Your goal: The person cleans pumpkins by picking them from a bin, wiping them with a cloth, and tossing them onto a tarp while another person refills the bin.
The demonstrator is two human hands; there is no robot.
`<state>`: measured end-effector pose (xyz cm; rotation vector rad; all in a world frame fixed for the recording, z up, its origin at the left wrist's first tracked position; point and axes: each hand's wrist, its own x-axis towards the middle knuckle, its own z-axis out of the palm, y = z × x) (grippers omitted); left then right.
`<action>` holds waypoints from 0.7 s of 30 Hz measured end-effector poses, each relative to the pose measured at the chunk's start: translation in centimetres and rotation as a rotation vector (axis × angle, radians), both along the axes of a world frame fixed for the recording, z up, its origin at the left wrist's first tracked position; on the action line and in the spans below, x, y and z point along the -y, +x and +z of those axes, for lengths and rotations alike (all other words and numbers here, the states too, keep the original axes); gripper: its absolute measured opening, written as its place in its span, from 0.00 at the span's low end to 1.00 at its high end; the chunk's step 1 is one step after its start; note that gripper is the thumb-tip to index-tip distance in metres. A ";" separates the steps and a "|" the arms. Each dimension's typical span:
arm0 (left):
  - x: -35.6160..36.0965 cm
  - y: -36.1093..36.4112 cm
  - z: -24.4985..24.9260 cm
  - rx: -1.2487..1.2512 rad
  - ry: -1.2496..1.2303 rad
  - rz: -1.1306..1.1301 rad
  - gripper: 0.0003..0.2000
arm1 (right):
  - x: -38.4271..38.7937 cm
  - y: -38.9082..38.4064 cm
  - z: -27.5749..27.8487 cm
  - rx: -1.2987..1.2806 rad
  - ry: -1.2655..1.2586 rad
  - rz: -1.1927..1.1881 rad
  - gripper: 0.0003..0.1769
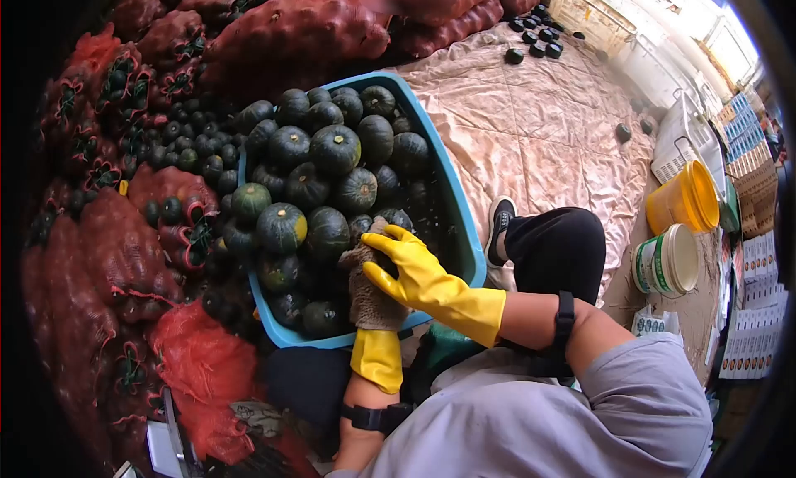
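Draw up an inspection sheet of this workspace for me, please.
Surface: pinkish quilted sheet on the floor.
Job's things: blue crate heaped with dark green squashes; brown cloth.
Clutter: red mesh sacks of squashes; yellow bucket; white bucket.
Hands: left hand covered by the cloth; right hand, yellow-gloved, laid on it.
Cables: nothing seen.
Surroundings: white crates.

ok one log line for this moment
left hand: holds brown cloth | right hand: on the cloth | blue tub: full of green squashes | beside: red mesh bags
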<state>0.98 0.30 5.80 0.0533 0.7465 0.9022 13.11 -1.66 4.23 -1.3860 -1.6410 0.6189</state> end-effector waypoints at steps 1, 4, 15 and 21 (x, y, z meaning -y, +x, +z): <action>-0.2 -1.0 -0.9 0.024 0.042 -0.004 0.22 | 1.9 -1.4 1.7 0.104 0.035 -0.070 0.26; -0.6 -2.7 -5.1 0.127 0.191 -0.032 0.22 | 2.3 0.4 2.1 -0.193 -0.234 0.175 0.27; 1.1 -4.9 -0.4 -1.648 1.483 -0.179 0.29 | 2.0 2.4 3.4 -0.037 -0.372 0.317 0.42; 1.0 -1.4 -4.8 -1.673 1.395 0.062 0.34 | 1.7 -0.8 -2.5 -1.038 -0.527 -0.088 0.41</action>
